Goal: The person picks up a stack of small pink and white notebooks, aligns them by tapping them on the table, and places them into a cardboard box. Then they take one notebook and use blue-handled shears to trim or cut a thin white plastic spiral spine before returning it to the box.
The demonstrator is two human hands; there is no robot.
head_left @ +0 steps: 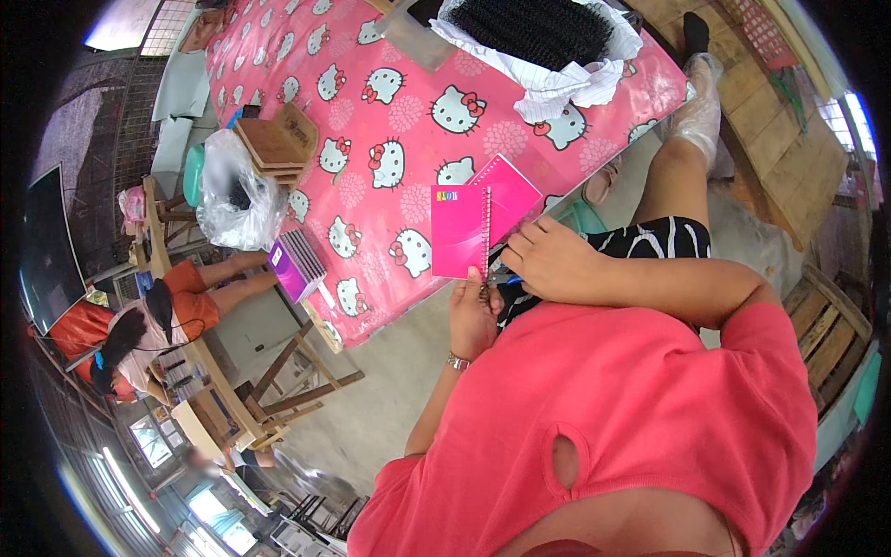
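Note:
My left hand (474, 316) is closed, its thumb pressed on the lower edge of a pink spiral notebook (459, 232) at the table's near edge. A wristwatch is on that wrist. My right hand (555, 263) is curled beside the lower end of the notebook's wire spiral. A small blue and metallic tool (504, 278) shows partly under its fingers; its kind is hidden. A second pink spiral notebook (509, 195) lies slanted partly beneath the first.
A table with a pink cartoon-cat cover (408, 139) spreads ahead. On it are a stack of purple notebooks (298, 266), wooden blocks (278, 144), a clear plastic bag (237, 209) and black curly material (534, 32) on white paper. Another person (139, 343) bends at a wooden bench on the left.

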